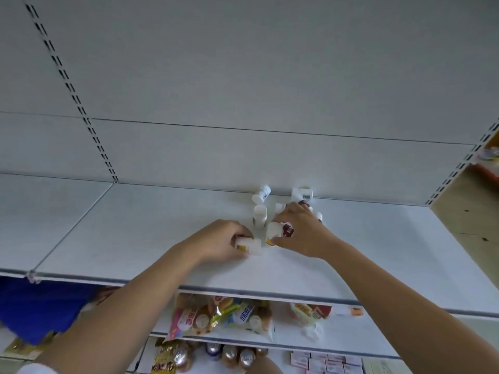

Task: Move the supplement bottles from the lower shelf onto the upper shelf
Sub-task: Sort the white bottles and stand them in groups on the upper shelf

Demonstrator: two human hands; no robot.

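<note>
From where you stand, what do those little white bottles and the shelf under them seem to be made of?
White bottles: likely plastic, opaque and smooth with a slight sheen; labels look like printed paper or film.
Upper shelf: probably painted sheet metal, matt white, thin and flat; the slotted upright behind suggests metal racking.

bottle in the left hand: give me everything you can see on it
The bottle is small, white plastic by the look, with a white cap pointing right and a yellow-and-red label partly hidden. It lies on its side low over the upper shelf; whether it rests on it is unclear. The left hand has it in its grip, fingers curled round the body. Close to its right is the red-label bottle in the right hand.
</note>
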